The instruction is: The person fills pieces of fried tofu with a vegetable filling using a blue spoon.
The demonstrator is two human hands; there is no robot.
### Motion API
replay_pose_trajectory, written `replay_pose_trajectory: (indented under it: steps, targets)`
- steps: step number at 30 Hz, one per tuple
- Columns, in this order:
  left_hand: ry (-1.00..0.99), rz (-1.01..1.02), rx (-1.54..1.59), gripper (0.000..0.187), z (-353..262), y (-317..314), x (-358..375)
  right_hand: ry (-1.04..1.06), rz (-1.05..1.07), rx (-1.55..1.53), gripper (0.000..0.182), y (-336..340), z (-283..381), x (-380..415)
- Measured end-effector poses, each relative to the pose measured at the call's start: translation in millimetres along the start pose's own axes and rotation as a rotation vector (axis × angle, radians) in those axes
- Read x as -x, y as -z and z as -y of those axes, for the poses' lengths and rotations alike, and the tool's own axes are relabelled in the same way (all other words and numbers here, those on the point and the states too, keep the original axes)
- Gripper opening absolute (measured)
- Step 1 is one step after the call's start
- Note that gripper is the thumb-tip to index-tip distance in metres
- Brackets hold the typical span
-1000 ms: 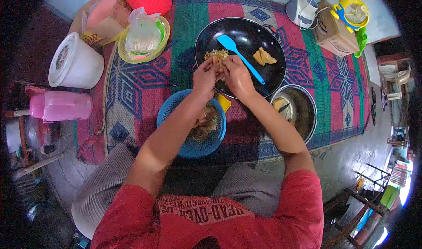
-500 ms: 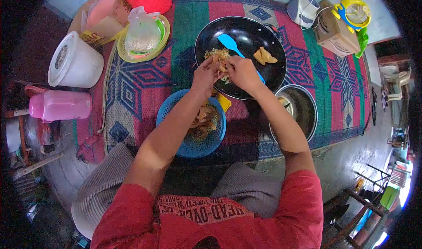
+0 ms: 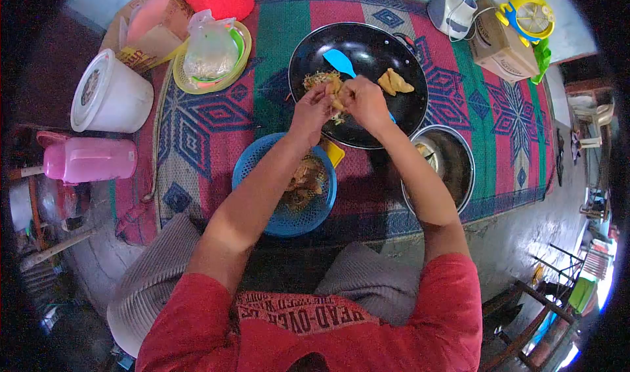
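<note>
Both hands are over the near left part of a black wok, on either side of a brown piece of food (image 3: 337, 100). My left hand (image 3: 313, 111) pinches its left side and my right hand (image 3: 365, 104) closes on its right side. Shredded filling (image 3: 319, 80) lies in the wok (image 3: 361, 40) just beyond my fingers. A blue spatula (image 3: 339, 62) passes under my right hand. Two golden folded pieces (image 3: 395, 82) rest at the wok's right. Below my left forearm, a blue basket (image 3: 248, 158) holds more brown pieces (image 3: 307, 180).
A metal bowl (image 3: 459, 150) stands right of the basket. A white bucket (image 3: 118, 96), pink jug (image 3: 98, 157) and yellow basket with a plastic bag (image 3: 210, 53) are at left. A cardboard box (image 3: 502, 50) stands at back right on the patterned mat (image 3: 367, 195).
The fingers have shifted slightly around the brown piece, which shows more between them. My right hand has moved a little up and left, covering more of the spatula.
</note>
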State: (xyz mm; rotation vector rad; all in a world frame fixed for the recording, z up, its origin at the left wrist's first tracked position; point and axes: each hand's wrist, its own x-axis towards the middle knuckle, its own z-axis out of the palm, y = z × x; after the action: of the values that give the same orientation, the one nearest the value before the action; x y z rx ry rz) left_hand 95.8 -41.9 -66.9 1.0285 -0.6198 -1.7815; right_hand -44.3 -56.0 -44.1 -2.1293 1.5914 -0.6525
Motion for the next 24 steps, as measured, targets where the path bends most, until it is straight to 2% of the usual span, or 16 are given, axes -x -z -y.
replay_pose_trajectory:
  steps: [2, 3, 6, 9, 10, 12, 13, 15, 19, 21, 22, 23, 24]
  targets:
    - [0.008, 0.008, 0.01, 0.032, -1.3, 1.4, -0.3, 0.097, -0.166, -0.046, 0.022, -0.7, -8.5, -1.0]
    - [0.025, 0.044, 0.014, 0.033, -4.1, 2.4, 0.1, 0.096, -0.164, -0.047, 0.022, 0.0, -11.5, -1.6]
    - [0.036, 0.089, 0.039, 0.033, -8.6, 1.6, 0.5, -0.402, 0.127, -0.849, 0.029, 13.5, -10.1, -1.2]
    - [0.019, 0.11, 0.03, 0.034, -7.8, 1.4, -2.5, -0.463, 0.192, -1.037, 0.028, 12.2, -3.8, 2.3]
    - [0.008, 0.122, 0.003, 0.035, -6.1, 1.5, -3.5, -0.466, 0.191, -1.037, 0.028, 6.9, -7.0, 2.4]
    - [0.02, 0.106, -0.033, 0.035, -3.5, 3.6, -5.2, -0.304, 0.068, -0.728, 0.025, -4.5, -10.5, 0.8]
    - [0.03, 0.089, -0.069, 0.036, -2.2, 4.8, -5.8, -0.306, 0.068, -0.73, 0.025, -8.5, -13.0, 2.2]
    - [0.014, 0.1, -0.074, 0.036, -1.6, 4.4, -5.9, -0.257, 0.018, -0.456, 0.023, -8.0, -7.7, 4.7]
    - [-0.02, 0.07, -0.199, 0.035, -6.2, 6.9, -4.2, -0.212, 0.127, -0.694, 0.027, -12.7, -28.1, 2.0]
    - [-0.025, 0.066, -0.213, 0.034, -6.8, 5.0, -4.3, -0.335, 0.16, -0.956, 0.028, -0.9, -21.0, -0.8]
    - [-0.031, 0.063, -0.227, 0.033, -7.1, 4.3, -4.1, -0.323, 0.202, -0.812, 0.029, 4.5, -20.5, -1.9]
    - [-0.03, 0.063, -0.227, 0.033, -10.2, 2.2, -2.4, -0.324, 0.202, -0.812, 0.029, 9.4, -19.9, -3.7]
    - [-0.027, 0.039, -0.21, 0.032, -13.9, -0.2, -0.1, -0.385, 0.238, -0.975, 0.028, 13.9, -19.4, -5.6]
